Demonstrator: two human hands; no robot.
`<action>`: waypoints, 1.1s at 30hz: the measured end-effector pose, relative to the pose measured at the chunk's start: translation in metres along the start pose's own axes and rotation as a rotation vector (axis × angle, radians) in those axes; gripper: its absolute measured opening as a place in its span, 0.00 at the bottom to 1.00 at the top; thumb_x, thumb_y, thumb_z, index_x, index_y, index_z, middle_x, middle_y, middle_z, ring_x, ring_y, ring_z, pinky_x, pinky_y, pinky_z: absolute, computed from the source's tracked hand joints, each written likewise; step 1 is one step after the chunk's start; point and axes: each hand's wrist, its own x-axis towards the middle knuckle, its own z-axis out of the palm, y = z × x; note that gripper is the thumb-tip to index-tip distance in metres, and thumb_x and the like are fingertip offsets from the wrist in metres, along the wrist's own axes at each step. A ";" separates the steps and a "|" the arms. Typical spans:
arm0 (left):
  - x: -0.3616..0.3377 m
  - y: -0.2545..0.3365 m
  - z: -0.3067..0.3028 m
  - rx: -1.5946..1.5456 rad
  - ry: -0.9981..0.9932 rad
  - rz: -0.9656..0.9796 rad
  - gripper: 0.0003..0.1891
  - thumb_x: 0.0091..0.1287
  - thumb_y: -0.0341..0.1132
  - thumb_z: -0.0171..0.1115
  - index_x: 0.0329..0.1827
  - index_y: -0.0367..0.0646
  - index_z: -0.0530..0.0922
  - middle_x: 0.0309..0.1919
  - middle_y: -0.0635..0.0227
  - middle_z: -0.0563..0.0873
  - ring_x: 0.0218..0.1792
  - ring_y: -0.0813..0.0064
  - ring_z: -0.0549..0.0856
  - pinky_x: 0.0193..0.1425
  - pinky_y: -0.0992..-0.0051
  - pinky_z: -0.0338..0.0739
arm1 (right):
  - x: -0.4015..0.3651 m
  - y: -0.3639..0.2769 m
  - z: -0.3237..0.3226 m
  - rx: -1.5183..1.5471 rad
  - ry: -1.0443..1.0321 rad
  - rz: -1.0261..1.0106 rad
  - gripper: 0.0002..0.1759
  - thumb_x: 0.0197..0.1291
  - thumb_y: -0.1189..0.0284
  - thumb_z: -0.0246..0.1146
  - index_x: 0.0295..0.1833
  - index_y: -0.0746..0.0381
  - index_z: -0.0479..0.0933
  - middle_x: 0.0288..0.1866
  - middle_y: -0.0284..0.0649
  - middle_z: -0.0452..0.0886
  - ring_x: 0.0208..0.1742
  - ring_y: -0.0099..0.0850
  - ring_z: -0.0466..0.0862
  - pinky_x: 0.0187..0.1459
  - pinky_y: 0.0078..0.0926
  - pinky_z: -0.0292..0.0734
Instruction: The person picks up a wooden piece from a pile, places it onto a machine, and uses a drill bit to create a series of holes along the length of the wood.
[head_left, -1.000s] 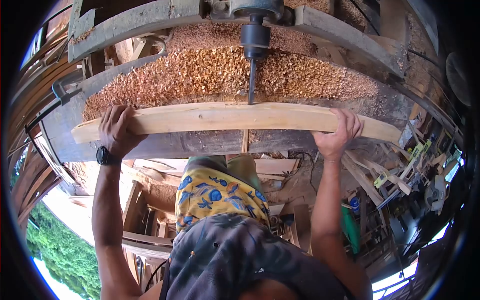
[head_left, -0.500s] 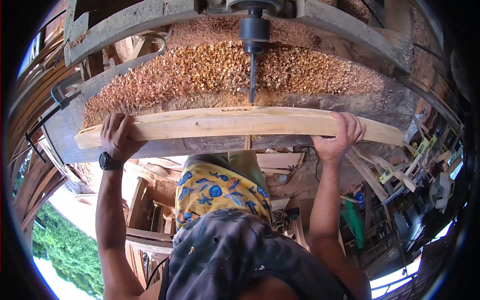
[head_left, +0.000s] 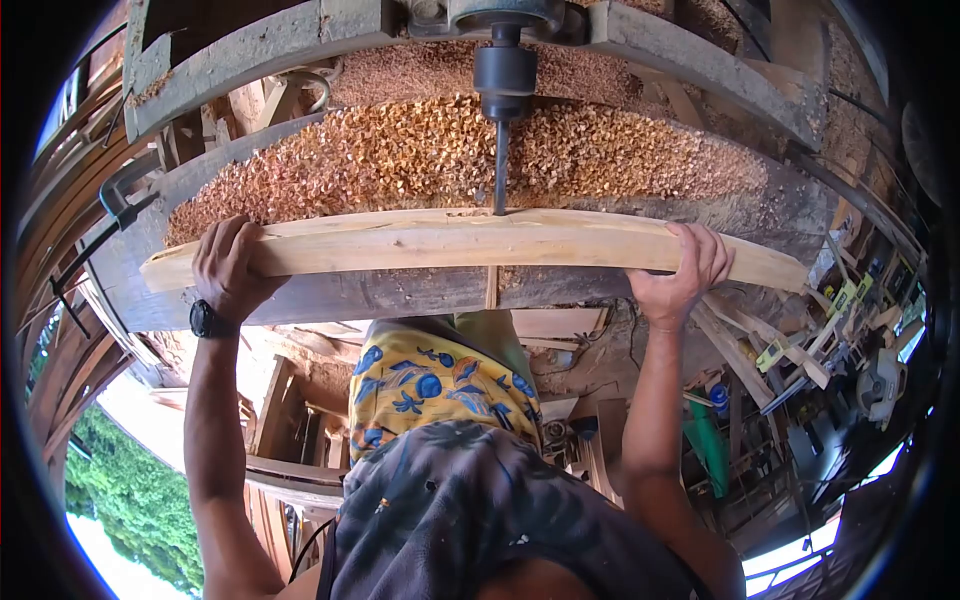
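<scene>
A long pale wooden beam point(head_left: 440, 246) lies across the dark work table point(head_left: 350, 292). Near its left end, my left hand point(head_left: 230, 268), with a black watch on the wrist, is closed round it. My right hand point(head_left: 687, 272) grips the beam toward its right end, fingers over the top and thumb below. From above, a drill chuck point(head_left: 505, 72) holds a long bit point(head_left: 501, 165), whose tip meets the beam's far edge beside a rough slot. The tip itself is hidden.
Wood chips point(head_left: 400, 150) are heaped behind the beam. A curved grey timber frame point(head_left: 260, 62) spans the back. A clamp point(head_left: 125, 200) sits at the table's left. Loose wood, a green object point(head_left: 708, 450) and a circular saw point(head_left: 883, 382) are at right.
The beam has shifted slightly left together with my left hand. Its far edge now meets the bit, which was just clear of it before. The chuck appears slightly lower.
</scene>
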 end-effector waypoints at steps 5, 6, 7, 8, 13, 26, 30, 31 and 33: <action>0.000 0.000 -0.002 -0.027 -0.017 0.011 0.31 0.40 0.34 0.87 0.50 0.45 0.83 0.46 0.60 0.89 0.45 0.54 0.90 0.51 0.56 0.86 | -0.002 -0.001 -0.002 0.011 -0.030 0.032 0.37 0.35 0.57 0.86 0.56 0.51 0.85 0.58 0.36 0.81 0.68 0.45 0.77 0.80 0.62 0.54; 0.001 0.000 -0.002 -0.026 -0.015 0.014 0.31 0.40 0.34 0.87 0.50 0.45 0.83 0.46 0.60 0.89 0.45 0.54 0.90 0.51 0.56 0.86 | -0.003 -0.001 -0.002 0.012 -0.033 0.048 0.36 0.35 0.57 0.86 0.56 0.51 0.85 0.58 0.36 0.81 0.68 0.45 0.77 0.79 0.62 0.54; 0.001 0.000 -0.002 -0.029 -0.024 0.012 0.31 0.39 0.34 0.87 0.50 0.44 0.83 0.46 0.60 0.89 0.45 0.54 0.90 0.51 0.56 0.86 | -0.003 -0.001 -0.002 0.014 -0.031 0.049 0.36 0.35 0.57 0.86 0.56 0.51 0.85 0.58 0.36 0.81 0.68 0.45 0.77 0.79 0.62 0.54; 0.001 0.000 -0.003 -0.033 -0.038 0.009 0.31 0.39 0.33 0.87 0.50 0.44 0.83 0.46 0.60 0.89 0.45 0.53 0.90 0.51 0.56 0.86 | -0.004 -0.002 -0.002 0.017 -0.024 0.046 0.36 0.35 0.57 0.86 0.55 0.51 0.85 0.58 0.36 0.81 0.68 0.45 0.77 0.79 0.63 0.54; 0.000 -0.004 -0.002 -0.045 -0.042 0.023 0.32 0.38 0.33 0.87 0.50 0.43 0.83 0.46 0.59 0.89 0.46 0.53 0.90 0.52 0.55 0.87 | -0.006 -0.006 -0.003 0.013 -0.026 0.053 0.34 0.36 0.58 0.85 0.54 0.51 0.85 0.58 0.36 0.82 0.68 0.44 0.77 0.79 0.63 0.53; -0.005 -0.008 0.000 -0.062 -0.039 0.030 0.35 0.34 0.34 0.89 0.51 0.42 0.83 0.46 0.59 0.89 0.46 0.53 0.90 0.52 0.56 0.88 | -0.007 -0.006 -0.003 0.008 -0.043 0.066 0.35 0.37 0.57 0.85 0.55 0.50 0.85 0.58 0.35 0.81 0.69 0.45 0.76 0.80 0.65 0.52; -0.007 -0.009 0.000 -0.051 -0.048 0.023 0.35 0.35 0.34 0.89 0.51 0.41 0.83 0.46 0.58 0.89 0.45 0.53 0.90 0.51 0.57 0.88 | -0.005 -0.007 -0.001 0.010 -0.033 0.062 0.35 0.35 0.58 0.86 0.55 0.50 0.85 0.59 0.35 0.81 0.69 0.45 0.76 0.80 0.64 0.52; -0.007 -0.009 0.001 -0.050 -0.041 0.027 0.34 0.36 0.34 0.89 0.51 0.41 0.83 0.46 0.59 0.89 0.45 0.53 0.90 0.51 0.57 0.88 | -0.003 -0.007 -0.001 0.010 -0.031 0.061 0.35 0.35 0.58 0.86 0.55 0.50 0.85 0.59 0.35 0.81 0.69 0.45 0.76 0.80 0.64 0.52; -0.007 -0.009 0.001 -0.047 -0.031 0.032 0.34 0.37 0.34 0.90 0.51 0.41 0.83 0.46 0.59 0.89 0.45 0.53 0.90 0.51 0.57 0.88 | 0.002 -0.005 -0.001 0.007 -0.020 0.047 0.36 0.35 0.58 0.86 0.55 0.50 0.85 0.59 0.35 0.81 0.68 0.45 0.76 0.80 0.64 0.52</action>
